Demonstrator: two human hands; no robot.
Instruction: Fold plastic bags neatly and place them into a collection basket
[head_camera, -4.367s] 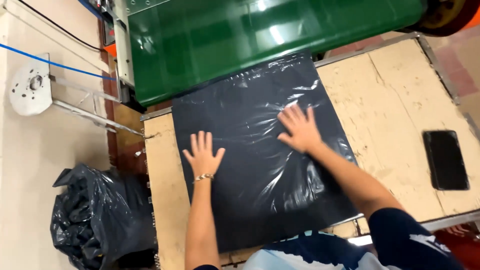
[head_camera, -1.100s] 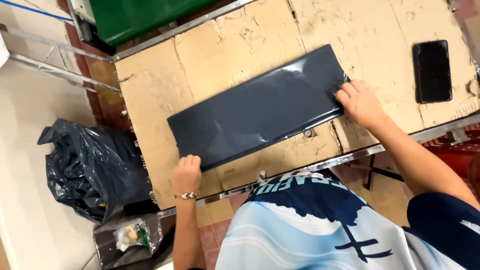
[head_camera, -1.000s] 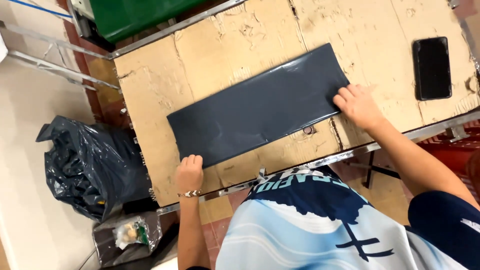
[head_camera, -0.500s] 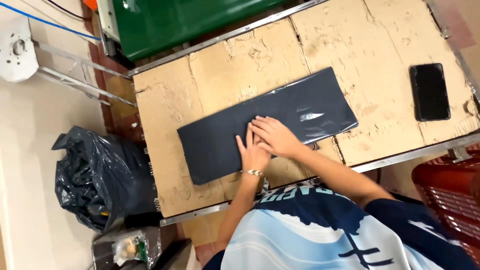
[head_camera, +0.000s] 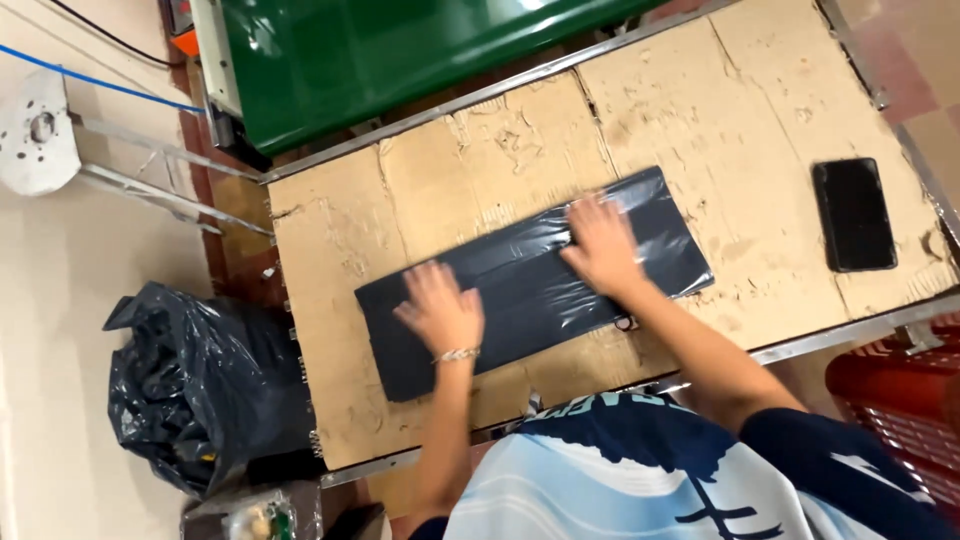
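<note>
A dark folded plastic bag (head_camera: 520, 295) lies as a long strip across the cardboard-covered table (head_camera: 340, 280). My left hand (head_camera: 440, 310) rests flat on the strip's left half, fingers spread, with a thin bracelet at the wrist. On the right half my right hand (head_camera: 605, 245) presses down, palm flat and fingers apart. Neither hand grips anything.
A black phone (head_camera: 853, 213) lies on the table at the right. A green machine (head_camera: 400, 50) stands behind the table. A stuffed black rubbish bag (head_camera: 190, 385) sits on the floor at the left, a red crate (head_camera: 900, 400) at the lower right, and a metal stand (head_camera: 40, 130) at the far left.
The bag went from a wide sheet to a narrow folded strip. Half a second ago both hands met at the middle; now they have slid apart along it.
</note>
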